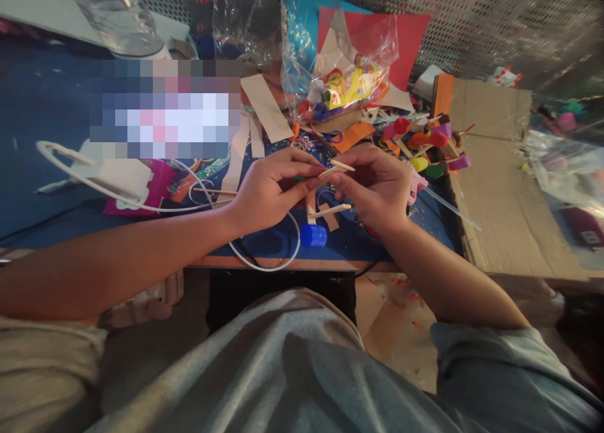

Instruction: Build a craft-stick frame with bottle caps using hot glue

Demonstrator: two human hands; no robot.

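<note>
Over the tabletop (42, 99): your two hands are nearly meeting, close to the front edge.
Wooden sticks (343, 166): a couple of short pale ones between your hands, overlapping; can't tell if they're joined.
Left hand (274, 184): fingers and thumb pinching the sticks from your left side.
Right hand (377, 184): same deal, thumb and fingers pinched on the other end.
Blue cap (313, 236): just below your hands, another stick (333, 211) right above it.
Pile of coloured caps (419, 143): beyond your right hand, mixed with sticks, beside the flat cardboard (500, 187).
White plug (123, 181): over on your left by a pink box (163, 184), its cable (268, 270) looping near the front edge.
Clear bag (349, 74): at the back, yellow packet (352, 88) inside, red sheet (410, 43) behind.
</note>
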